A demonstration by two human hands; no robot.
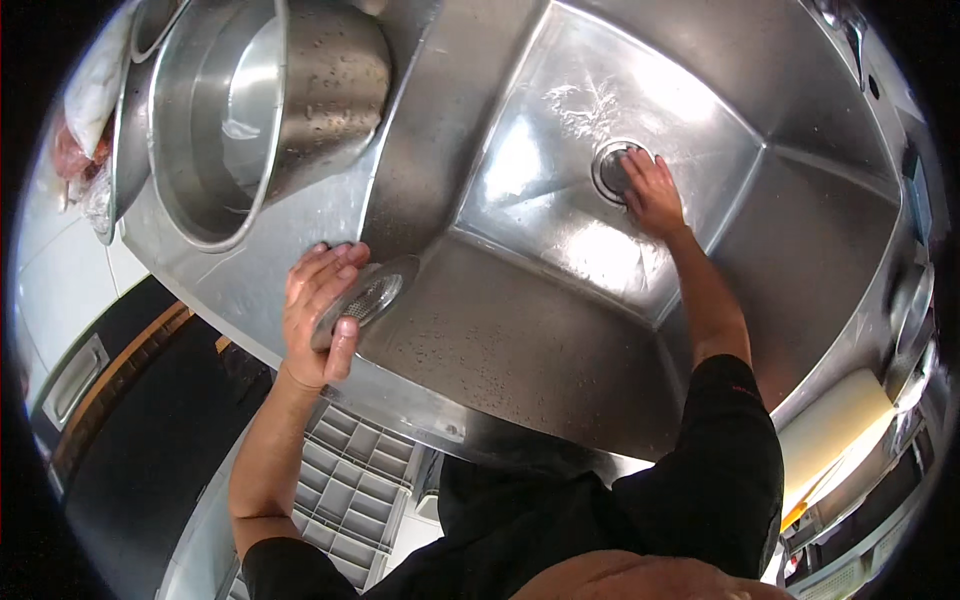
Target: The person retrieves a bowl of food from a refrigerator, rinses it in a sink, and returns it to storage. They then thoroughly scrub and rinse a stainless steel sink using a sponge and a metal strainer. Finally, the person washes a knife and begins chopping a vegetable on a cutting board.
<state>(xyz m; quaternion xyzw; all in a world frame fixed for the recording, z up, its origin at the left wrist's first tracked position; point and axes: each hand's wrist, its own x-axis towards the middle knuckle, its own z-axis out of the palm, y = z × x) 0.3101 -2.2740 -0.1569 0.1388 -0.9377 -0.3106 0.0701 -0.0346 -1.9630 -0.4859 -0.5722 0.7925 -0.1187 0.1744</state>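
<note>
Between the thumb and fingers of my left hand [322, 311] is a round metal sink strainer [367, 298] with a perforated middle, tilted over the left front rim of a stainless steel sink [517, 360]. Down in the basin, my right hand [655, 191] reaches to the round drain [615, 172], its fingertips over the drain's right side. The fingers are somewhat apart, and nothing shows in them. Some water glistens on the basin floor behind the drain, and drops cling to the near wall.
A large stainless steel pot [274, 127] lies tipped on the ledge at the left, beside plastic-wrapped items [82, 150]. A pale cutting board [836, 435] stands at the right. Grey compartmented plastic racks [352, 480] are below the sink's front edge.
</note>
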